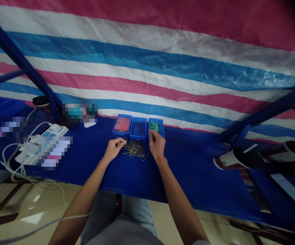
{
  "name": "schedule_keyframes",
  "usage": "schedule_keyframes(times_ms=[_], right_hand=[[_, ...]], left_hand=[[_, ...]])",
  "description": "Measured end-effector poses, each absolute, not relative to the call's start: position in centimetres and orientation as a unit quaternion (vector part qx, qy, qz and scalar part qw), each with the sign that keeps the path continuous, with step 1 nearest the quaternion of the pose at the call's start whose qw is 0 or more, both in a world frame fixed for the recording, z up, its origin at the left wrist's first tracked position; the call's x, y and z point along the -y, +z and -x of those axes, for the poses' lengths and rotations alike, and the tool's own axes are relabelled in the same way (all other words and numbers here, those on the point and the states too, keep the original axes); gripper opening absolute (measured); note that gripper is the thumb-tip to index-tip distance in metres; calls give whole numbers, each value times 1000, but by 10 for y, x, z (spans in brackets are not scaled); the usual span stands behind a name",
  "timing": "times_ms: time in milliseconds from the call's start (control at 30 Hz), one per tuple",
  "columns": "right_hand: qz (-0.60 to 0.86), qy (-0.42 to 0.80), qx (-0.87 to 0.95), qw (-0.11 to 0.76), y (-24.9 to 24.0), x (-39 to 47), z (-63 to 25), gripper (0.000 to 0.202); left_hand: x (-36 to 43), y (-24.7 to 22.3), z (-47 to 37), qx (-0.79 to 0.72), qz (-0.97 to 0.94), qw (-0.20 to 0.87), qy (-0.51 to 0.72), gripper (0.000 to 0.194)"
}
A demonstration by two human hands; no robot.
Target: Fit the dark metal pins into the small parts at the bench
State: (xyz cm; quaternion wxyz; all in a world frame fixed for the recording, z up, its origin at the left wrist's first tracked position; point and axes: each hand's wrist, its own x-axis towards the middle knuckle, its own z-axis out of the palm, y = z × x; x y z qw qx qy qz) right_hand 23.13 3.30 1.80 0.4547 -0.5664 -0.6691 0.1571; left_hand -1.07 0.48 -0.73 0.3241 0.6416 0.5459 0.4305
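Brassy and dark, the thin pins [135,149] lay in a loose heap on the blue table [193,166], between the person's 2 hands and just on the near side of 3 small bins. They crossed at many angles, so the heap had no shared long axis; a few strays pointed out at its near right edge.

The left hand [113,149] had the closer fingertips: its thumb and forefinger were brought together at the heap's far left edge, with the pins lying directly to the right of them. Whether that pinch held a pin could not be told.

The right hand [157,145] was just beside the heap, but its fingertips reached past it, to the near left corner of the right bin [163,131], where green pieces [154,127] lay. From those fingertips, the pins were to the left and back toward the body. Its fingers were curled in, and any object between them could not be made out.

Red cards [122,124] filled the left bin [120,135]; dark bits [141,129] lay in the middle bin [138,137].
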Motion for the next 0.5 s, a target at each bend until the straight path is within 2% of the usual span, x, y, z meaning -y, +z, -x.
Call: schedule_keyframes(times_ms=[100,367,500], right_hand=[[549,158,686,451,8,-19,-243,36],[563,140,757,300,-8,-13,-250,22],[577,135,753,285,-7,-13,-253,20]], left_hand=[[-5,-7,11,-540,-649,327,425,37],[-6,-10,11,-525,-680,316,402,37],[-5,-8,10,-525,-688,306,397,37]])
